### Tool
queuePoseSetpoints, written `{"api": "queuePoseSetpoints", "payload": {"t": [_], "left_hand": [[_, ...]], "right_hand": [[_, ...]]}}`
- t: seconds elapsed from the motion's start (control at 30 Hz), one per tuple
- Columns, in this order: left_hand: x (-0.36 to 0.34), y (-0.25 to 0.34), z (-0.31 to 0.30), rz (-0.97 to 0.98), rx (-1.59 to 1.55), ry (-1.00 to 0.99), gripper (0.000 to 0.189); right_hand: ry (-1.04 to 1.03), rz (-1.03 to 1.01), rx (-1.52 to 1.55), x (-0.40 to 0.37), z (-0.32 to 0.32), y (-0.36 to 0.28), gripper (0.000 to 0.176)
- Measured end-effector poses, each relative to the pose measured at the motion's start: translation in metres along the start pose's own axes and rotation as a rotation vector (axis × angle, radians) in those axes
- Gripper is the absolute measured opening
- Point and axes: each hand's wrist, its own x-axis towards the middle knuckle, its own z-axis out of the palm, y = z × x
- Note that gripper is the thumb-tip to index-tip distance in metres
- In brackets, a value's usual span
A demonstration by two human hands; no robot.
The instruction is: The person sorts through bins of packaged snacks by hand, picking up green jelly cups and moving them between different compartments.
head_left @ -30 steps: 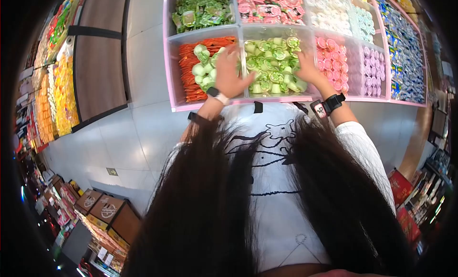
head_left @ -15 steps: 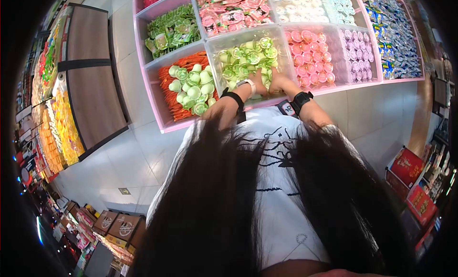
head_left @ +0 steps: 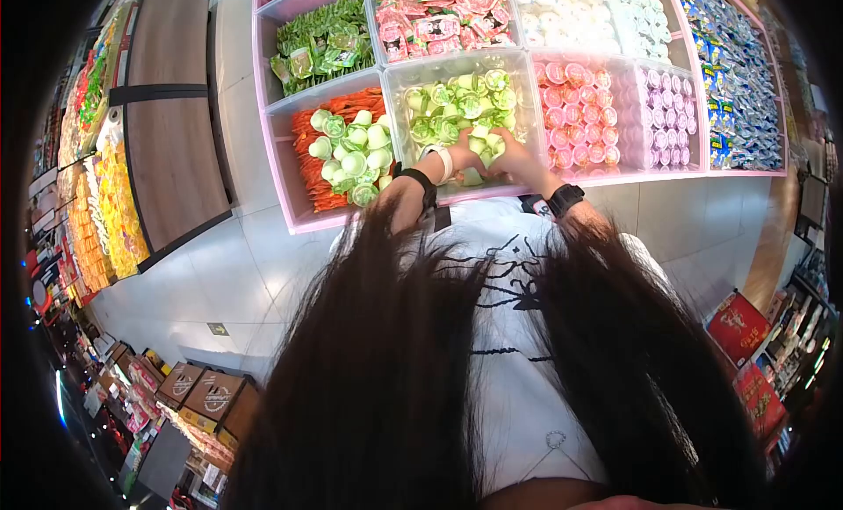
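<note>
Both my hands are inside the clear bin (head_left: 417, 163) of green jelly cups (head_left: 457, 97). My left hand (head_left: 462, 155), with a white band and a black band at the wrist, curls in from the left. From the right comes my right hand (head_left: 520, 159), a black watch on its wrist. A few green jelly cups (head_left: 485, 143) are gathered between the two hands, fingers closed around them. Some fingertips are hidden behind the cups. Further jelly cups lie loosely heaped beyond the hands, towards the back of the bin.
Pale green cups (head_left: 355, 165) lie on orange packets (head_left: 309, 150) in the left compartment. Pink-red cups (head_left: 580, 115) and purple cups (head_left: 667, 110) stand in rows to the right. Blue packets (head_left: 733, 88) fill the far right. A pink edge (head_left: 615, 178) runs along the display's front.
My hands have drawn back a little towards me and gathered several green jelly cups between them. Before, they reached down into the heap.
</note>
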Motion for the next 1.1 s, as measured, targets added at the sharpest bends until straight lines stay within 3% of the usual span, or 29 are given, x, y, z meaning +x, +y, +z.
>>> {"api": "queuePoseSetpoints", "payload": {"t": [0.03,0.13,0.27,0.37,0.6,0.77,0.8,0.87,0.9,1.0,1.1], "left_hand": [[0.002,-0.004,-0.002,-0.003,-0.099,-0.014,0.102],[0.000,-0.008,-0.005,0.031,-0.124,-0.085,0.100],[-0.018,0.011,0.002,0.012,0.096,-0.013,0.094],[0.024,-0.034,0.003,0.307,-0.156,-0.027,0.089],[-0.059,0.006,-0.026,0.476,-0.503,-0.039,0.078],[-0.135,0.001,-0.054,0.790,-0.688,0.416,0.049],[-0.140,-0.008,-0.058,0.916,-0.577,0.581,0.045],[-0.138,-0.032,-0.070,0.918,-0.411,0.904,0.043],[-0.139,-0.040,-0.074,0.906,-0.254,1.095,0.042],[-0.143,-0.062,-0.077,0.855,0.108,1.295,0.042],[-0.140,-0.076,-0.069,0.820,0.204,1.299,0.044]], "right_hand": [[-0.031,-0.025,0.169,-0.001,0.001,0.001,0.083],[-0.042,0.023,-0.125,-0.002,0.001,-0.004,0.078],[-0.081,-0.071,0.043,-0.004,0.003,-0.005,0.080],[-0.096,-0.169,0.179,-0.009,0.005,-0.009,0.081],[-0.055,-0.345,0.180,-0.022,0.023,-0.074,0.081],[-0.083,-0.717,0.040,-0.005,0.079,-0.131,0.079],[-0.030,-0.808,-0.022,-0.003,0.094,-0.137,0.078],[0.066,-0.996,-0.139,0.003,0.126,-0.144,0.076],[0.043,-0.996,-0.144,0.008,0.137,-0.142,0.075],[-0.003,-0.954,-0.205,0.014,0.159,-0.131,0.070],[0.045,-0.959,-0.430,0.011,0.159,-0.124,0.070]]}}
